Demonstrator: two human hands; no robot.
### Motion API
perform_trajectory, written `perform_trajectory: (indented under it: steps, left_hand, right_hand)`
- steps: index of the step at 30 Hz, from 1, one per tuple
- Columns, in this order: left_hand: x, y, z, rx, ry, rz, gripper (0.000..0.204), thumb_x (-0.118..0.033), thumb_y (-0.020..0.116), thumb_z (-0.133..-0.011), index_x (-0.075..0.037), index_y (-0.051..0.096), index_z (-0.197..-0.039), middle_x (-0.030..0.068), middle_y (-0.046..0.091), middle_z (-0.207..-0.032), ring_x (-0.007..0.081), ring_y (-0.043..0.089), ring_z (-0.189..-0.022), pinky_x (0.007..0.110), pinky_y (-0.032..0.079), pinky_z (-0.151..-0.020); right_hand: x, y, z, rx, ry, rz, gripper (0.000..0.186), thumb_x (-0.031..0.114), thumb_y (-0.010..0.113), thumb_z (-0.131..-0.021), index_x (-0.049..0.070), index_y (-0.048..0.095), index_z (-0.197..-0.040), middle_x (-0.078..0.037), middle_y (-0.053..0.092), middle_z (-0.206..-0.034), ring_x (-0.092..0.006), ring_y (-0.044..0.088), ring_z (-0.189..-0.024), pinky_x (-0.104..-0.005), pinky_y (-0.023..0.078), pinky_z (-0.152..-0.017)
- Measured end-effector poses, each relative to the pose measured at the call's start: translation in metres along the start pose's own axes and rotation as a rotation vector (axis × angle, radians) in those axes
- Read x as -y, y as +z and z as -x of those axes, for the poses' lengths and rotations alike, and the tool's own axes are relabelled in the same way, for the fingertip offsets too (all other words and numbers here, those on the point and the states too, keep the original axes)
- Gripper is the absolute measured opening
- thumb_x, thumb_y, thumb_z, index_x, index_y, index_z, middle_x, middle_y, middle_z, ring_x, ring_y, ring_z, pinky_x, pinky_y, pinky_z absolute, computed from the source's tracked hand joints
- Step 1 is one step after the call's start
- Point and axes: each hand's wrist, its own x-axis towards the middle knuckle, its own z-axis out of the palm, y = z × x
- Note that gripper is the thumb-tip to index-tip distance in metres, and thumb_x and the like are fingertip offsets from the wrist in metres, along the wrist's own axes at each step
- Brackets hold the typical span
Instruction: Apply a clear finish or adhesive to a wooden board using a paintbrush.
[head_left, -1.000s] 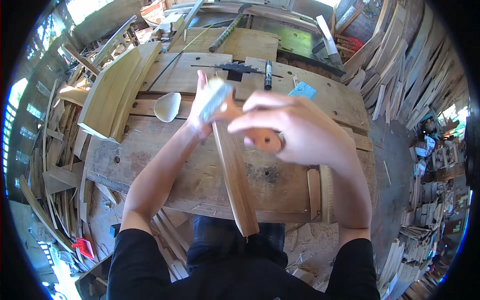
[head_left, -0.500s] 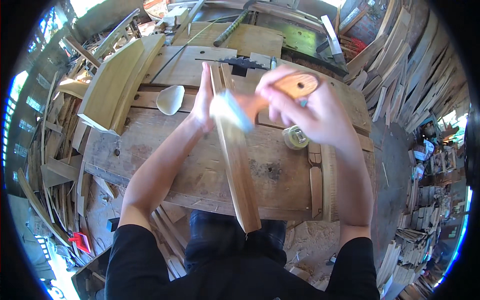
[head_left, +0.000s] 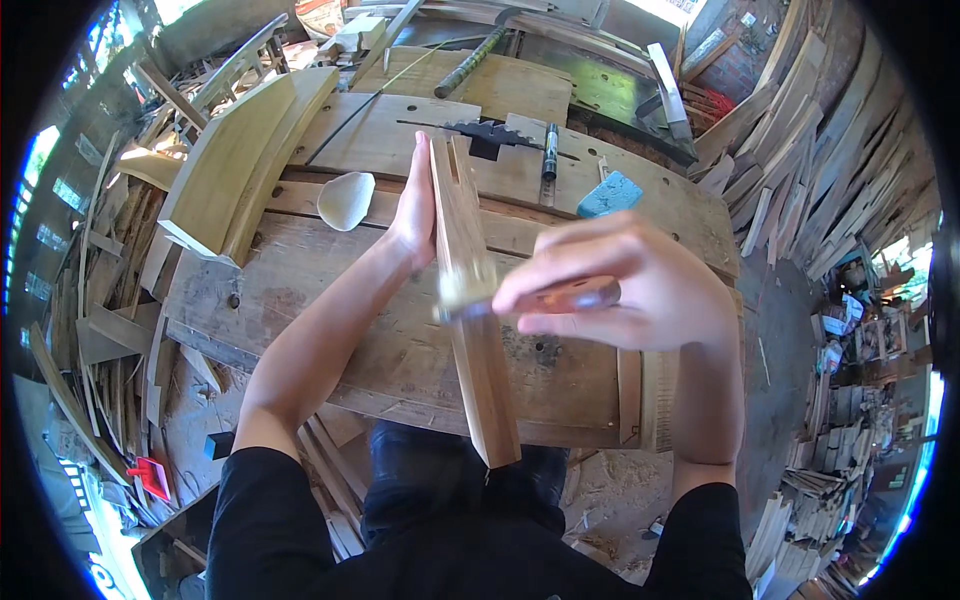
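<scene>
A long squared wooden piece (head_left: 462, 230), slotted at its far end, lies across the bench with its near end past the front edge. My left hand (head_left: 417, 205) presses flat along its left side, fingers stretched out; its thumb is hidden. Closed around the wooden handle of a brush (head_left: 580, 296) is my right hand (head_left: 640, 290). The brush's pale bristle head, smeared by motion, is over the middle of the wooden piece, seemingly touching its upper face. Left of my left hand rests a whitish, shell-like dish (head_left: 345, 201).
The wooden workbench (head_left: 300, 290) has a toothed saw blade (head_left: 490, 130) in a slot. Nearby are a black marker (head_left: 551, 150) and a light-blue block (head_left: 610, 195). A curved wooden piece (head_left: 235, 160) stands at left. Stacked timber (head_left: 840, 140) lines the right.
My right hand has lowered and moved toward me, bringing the brush down along the wooden piece. The light-blue block has come into sight; the round clear item is now hidden. My left hand stays in place.
</scene>
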Motion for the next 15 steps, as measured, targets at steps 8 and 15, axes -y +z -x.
perform_trajectory:
  steps: [8, 15]
  left_hand:
    - [-0.002, 0.000, -0.002, 0.011, 0.045, -0.079, 0.082, -0.093, 0.036, -0.082, -0.013, 0.051, -0.087, 0.0033, 0.055, -0.072, 0.0187, 0.058, -0.057, 0.034, 0.051, -0.053]
    - [-0.002, -0.024, -0.011, -0.070, 0.148, 0.057, 0.086, -0.090, 0.046, -0.081, -0.010, 0.060, -0.108, 0.0060, 0.060, -0.089, 0.0216, 0.058, -0.071, 0.038, 0.050, -0.068]
  right_hand:
    - [-0.014, -0.007, 0.008, 0.153, 0.205, -0.068, 0.037, 0.035, 0.071, -0.096, -0.001, 0.073, -0.087, -0.006, 0.066, -0.066, -0.0108, 0.051, -0.045, -0.0272, 0.037, -0.044]
    - [-0.019, -0.005, 0.003, -0.153, 0.102, 0.153, 0.024, 0.008, 0.078, -0.084, 0.009, 0.076, -0.108, -0.007, 0.075, -0.096, -0.0138, 0.069, -0.079, -0.0288, 0.054, -0.067]
